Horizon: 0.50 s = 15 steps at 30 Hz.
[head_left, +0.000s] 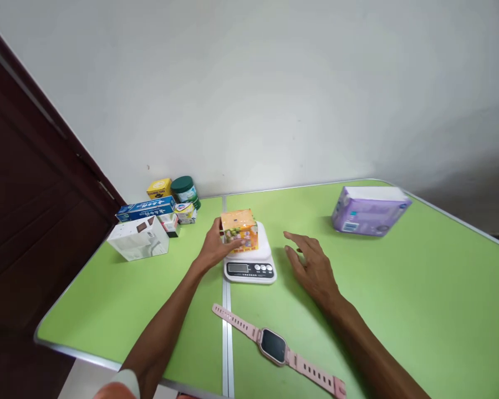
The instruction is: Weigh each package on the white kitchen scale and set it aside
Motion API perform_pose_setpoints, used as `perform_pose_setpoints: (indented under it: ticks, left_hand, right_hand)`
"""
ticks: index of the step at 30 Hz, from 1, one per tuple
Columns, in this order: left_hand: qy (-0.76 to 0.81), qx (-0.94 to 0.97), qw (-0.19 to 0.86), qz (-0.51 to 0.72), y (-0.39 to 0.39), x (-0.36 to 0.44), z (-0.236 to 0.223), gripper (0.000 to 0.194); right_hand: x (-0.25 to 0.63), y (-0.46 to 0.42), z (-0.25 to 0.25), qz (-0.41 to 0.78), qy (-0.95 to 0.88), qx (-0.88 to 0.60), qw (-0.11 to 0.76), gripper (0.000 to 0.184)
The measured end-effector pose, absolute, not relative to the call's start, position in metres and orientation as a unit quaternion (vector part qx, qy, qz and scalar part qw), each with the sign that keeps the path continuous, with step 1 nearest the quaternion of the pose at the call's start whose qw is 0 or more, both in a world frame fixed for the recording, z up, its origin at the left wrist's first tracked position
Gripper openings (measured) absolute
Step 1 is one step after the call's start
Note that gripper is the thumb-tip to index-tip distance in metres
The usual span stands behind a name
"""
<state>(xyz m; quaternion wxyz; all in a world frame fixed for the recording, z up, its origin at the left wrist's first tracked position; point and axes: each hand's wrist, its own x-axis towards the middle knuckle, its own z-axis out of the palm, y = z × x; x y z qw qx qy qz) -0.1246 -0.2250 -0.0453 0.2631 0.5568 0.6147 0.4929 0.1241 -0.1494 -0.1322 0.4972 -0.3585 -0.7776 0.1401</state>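
Over the white scale [266, 245], the orange box [242, 227] is gripped by the left hand [213, 245] from the scale's left side, thumb across its front, while the right hand [316, 270], farther from the box, has open fingers at the scale's right.

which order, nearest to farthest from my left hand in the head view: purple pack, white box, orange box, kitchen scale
1. Orange box, in the left hand
2. Kitchen scale, just right of the hand
3. White box, off to the left
4. Purple pack, far right
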Motion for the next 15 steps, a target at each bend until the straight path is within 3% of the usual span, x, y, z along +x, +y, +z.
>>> perform_pose_setpoints:
  ticks: [2,9,15]
  left_hand:
    - [0.619,0.556,0.275,0.482,-0.222,-0.124,-0.04,0.071]
    - [0.611,0.549,0.252,0.512,-0.242,-0.139,-0.03,0.066]
    - [0.661,0.506,0.186,0.523,-0.297,-0.191,-0.018,0.07]
  right_hand:
    - [0.112,-0.159,-0.121,0.133,-0.794,-0.305,0.508,0.041]
    - [0.058,-0.19,-0.082,0.181,-0.818,-0.241,0.49,0.054]
    - [-0.002,-0.217,-0.06,0.296,-0.842,-0.19,0.41,0.053]
